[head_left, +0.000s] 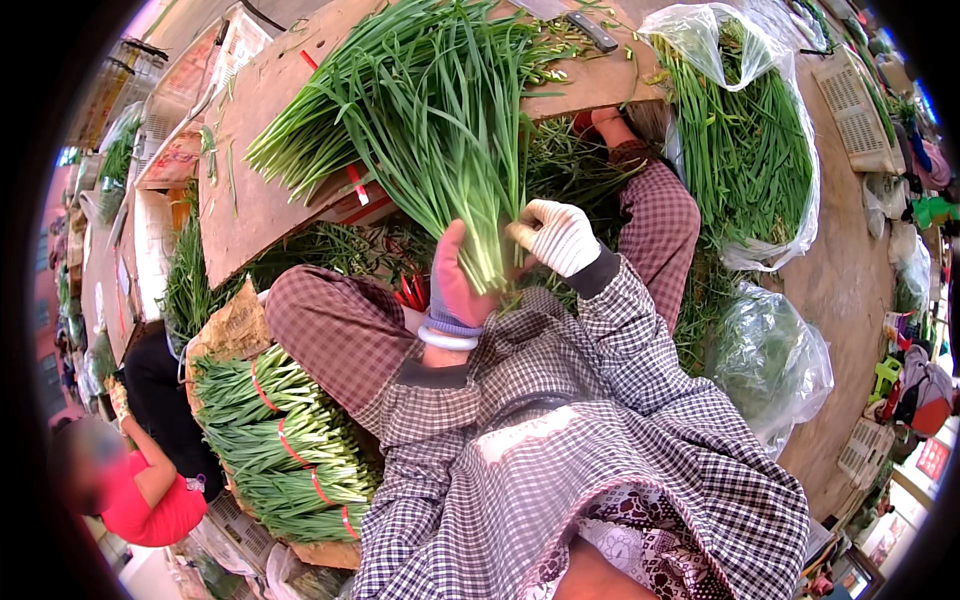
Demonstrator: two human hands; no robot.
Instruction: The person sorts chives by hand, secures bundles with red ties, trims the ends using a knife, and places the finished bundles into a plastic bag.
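Note:
My left hand (458, 282), in a pink and purple glove with a white ring at the wrist, is wrapped round the pale stem ends of a bunch of garlic chives (440, 110). The leaves fan out away from me over a brown board (240, 215). Beside the stems, my right hand (558, 238) has its fingers curled in a pinch at the bunch's right edge; its glove is white and striped. What lies between those fingertips is too small to make out. More loose chives (290, 160) lie under the held bunch, towards the left.
A knife (592, 32) lies at the board's far edge among trimmings. Chives fill a clear plastic bag (800, 215) on the right, above another bag (770, 350). Bundles tied with red bands (290, 440) are stacked at left. Red ties (412, 291) hang near my left wrist. Another person (150, 490) sits far left.

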